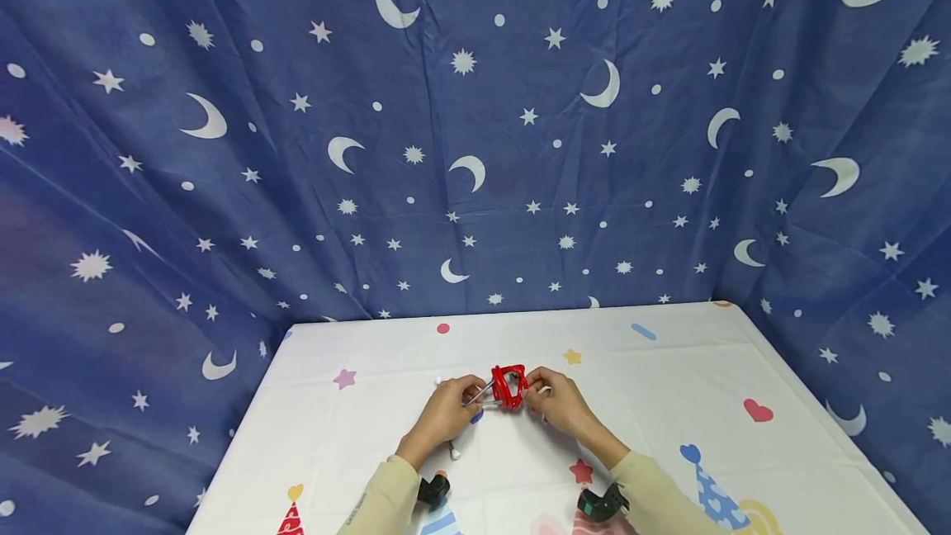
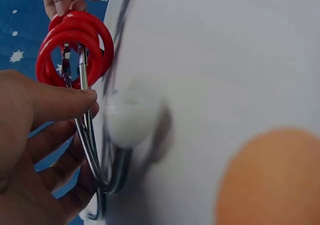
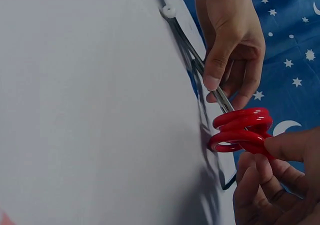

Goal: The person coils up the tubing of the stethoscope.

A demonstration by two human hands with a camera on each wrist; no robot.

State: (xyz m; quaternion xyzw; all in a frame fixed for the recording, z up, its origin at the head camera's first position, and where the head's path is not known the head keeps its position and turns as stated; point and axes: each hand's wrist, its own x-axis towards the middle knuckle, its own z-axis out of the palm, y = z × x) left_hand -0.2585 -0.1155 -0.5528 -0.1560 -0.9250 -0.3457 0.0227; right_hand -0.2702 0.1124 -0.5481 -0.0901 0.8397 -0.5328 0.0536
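Note:
Several glossy red loops [image 1: 498, 390] form a coil above the middle of the white table, with thin shiny metal rods [image 1: 483, 394] passing through it. My left hand [image 1: 448, 413] grips the rods between thumb and fingers, to the left of the coil. In the left wrist view the rods [image 2: 91, 152] bend round at their lower end, and one finishes in a white rounded tip [image 2: 131, 119]. Another white tip [image 3: 169, 11] shows in the right wrist view. From the right side, my right hand [image 1: 562, 404] pinches the red loops [image 3: 242, 136] with thumb and fingertips.
The white tablecloth [image 1: 669, 386] carries printed stars, hearts and party hats. Behind and beside the table hangs a blue curtain [image 1: 520, 172] with moons and stars. A dark device sits on each wrist, one at the left [image 1: 434, 490] and one at the right [image 1: 603, 504].

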